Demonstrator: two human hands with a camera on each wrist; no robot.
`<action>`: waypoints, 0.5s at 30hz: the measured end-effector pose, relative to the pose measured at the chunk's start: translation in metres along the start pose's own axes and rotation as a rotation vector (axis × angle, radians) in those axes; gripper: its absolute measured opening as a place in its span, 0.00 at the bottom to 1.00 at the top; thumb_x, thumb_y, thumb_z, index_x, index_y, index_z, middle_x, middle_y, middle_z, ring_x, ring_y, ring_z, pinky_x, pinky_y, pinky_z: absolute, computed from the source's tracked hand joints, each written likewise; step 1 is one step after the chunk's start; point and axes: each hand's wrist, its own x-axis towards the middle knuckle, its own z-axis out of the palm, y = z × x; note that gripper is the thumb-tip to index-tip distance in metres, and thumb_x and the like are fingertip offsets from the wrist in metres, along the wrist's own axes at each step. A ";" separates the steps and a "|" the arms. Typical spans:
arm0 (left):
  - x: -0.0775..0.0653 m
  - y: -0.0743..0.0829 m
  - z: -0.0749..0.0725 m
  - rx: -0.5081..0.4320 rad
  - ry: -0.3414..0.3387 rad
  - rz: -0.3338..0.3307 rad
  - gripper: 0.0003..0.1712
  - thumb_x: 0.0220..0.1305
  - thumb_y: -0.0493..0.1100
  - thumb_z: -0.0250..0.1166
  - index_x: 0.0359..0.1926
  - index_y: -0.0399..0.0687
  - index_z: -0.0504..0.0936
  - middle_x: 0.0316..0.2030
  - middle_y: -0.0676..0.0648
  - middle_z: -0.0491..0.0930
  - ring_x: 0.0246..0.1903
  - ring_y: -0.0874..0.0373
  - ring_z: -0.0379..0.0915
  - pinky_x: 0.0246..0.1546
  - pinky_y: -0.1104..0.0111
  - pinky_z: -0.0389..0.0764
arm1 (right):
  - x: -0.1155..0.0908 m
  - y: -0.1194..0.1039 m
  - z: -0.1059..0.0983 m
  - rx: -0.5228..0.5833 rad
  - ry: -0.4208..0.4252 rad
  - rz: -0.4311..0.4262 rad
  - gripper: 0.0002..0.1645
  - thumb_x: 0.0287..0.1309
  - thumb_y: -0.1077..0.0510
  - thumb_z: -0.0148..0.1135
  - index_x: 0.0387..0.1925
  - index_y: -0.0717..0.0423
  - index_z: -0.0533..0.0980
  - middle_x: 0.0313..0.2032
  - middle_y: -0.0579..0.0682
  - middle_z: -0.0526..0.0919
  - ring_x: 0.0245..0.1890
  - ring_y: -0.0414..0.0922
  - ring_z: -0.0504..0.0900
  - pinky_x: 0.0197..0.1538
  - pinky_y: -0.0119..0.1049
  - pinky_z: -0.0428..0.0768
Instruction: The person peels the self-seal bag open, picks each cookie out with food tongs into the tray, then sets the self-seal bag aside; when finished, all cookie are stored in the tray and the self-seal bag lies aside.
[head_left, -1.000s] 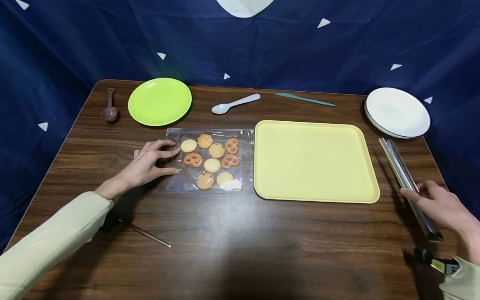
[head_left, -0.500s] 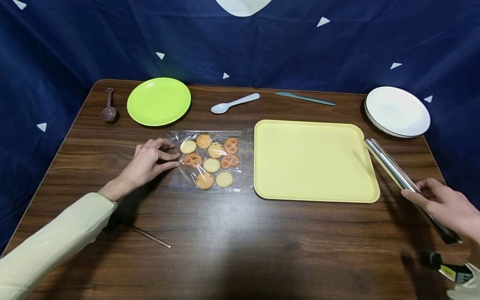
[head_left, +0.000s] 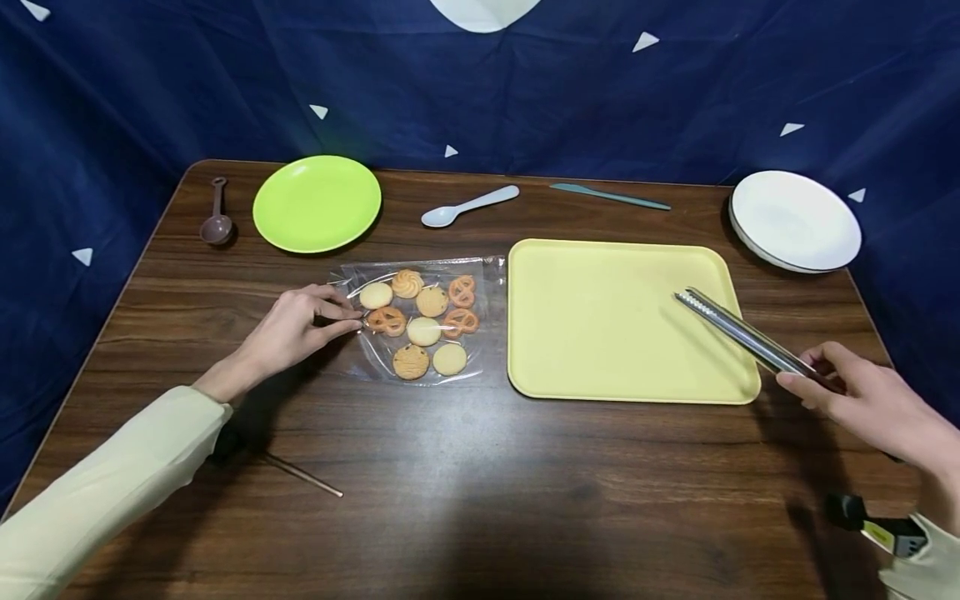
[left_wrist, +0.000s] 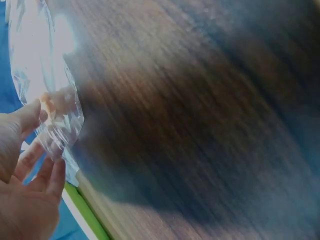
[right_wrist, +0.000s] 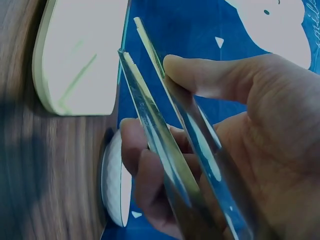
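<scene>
With thumb and fingertips, my left hand [head_left: 288, 333] pinches the left edge of a clear plastic bag [head_left: 491, 292]. Cookies and pretzels lie on or in the bag, such as a pretzel [head_left: 462, 322] and a round cookie [head_left: 423, 332]; the left wrist view shows the film bunched at the fingertips [left_wrist: 31, 116]. My right hand [head_left: 870, 396] holds metal tongs [head_left: 738, 332], whose serrated tips hang over the right part of a yellow tray [head_left: 622, 325]. In the right wrist view the two tong arms stand slightly apart between thumb and curled fingers.
Along the back lie a brown measuring spoon [head_left: 217, 227], a green plate [head_left: 318, 204], a pale blue spoon [head_left: 468, 206] and a teal knife [head_left: 611, 197]. White bowls [head_left: 795, 221] sit at the back right. A thin brown stick [head_left: 303, 475] lies beneath the left forearm.
My right hand has raised the tongs from beside the tray and swung their tips left over it. The left fingers have closed onto the bag's edge, and its film has shifted.
</scene>
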 end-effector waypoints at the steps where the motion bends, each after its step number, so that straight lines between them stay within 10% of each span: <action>1: 0.000 0.000 0.000 -0.004 0.000 -0.005 0.05 0.53 0.33 0.70 0.33 0.40 0.88 0.33 0.45 0.82 0.33 0.55 0.77 0.32 0.59 0.76 | 0.001 -0.002 0.000 0.006 0.003 -0.014 0.18 0.63 0.48 0.57 0.42 0.58 0.68 0.27 0.49 0.74 0.22 0.35 0.69 0.25 0.32 0.64; 15: 0.003 0.003 0.000 -0.016 0.004 -0.057 0.04 0.54 0.31 0.68 0.31 0.42 0.86 0.31 0.49 0.82 0.32 0.57 0.76 0.31 0.62 0.74 | 0.018 -0.034 0.005 0.016 -0.010 -0.127 0.17 0.61 0.47 0.60 0.44 0.54 0.70 0.38 0.54 0.77 0.30 0.45 0.71 0.30 0.33 0.65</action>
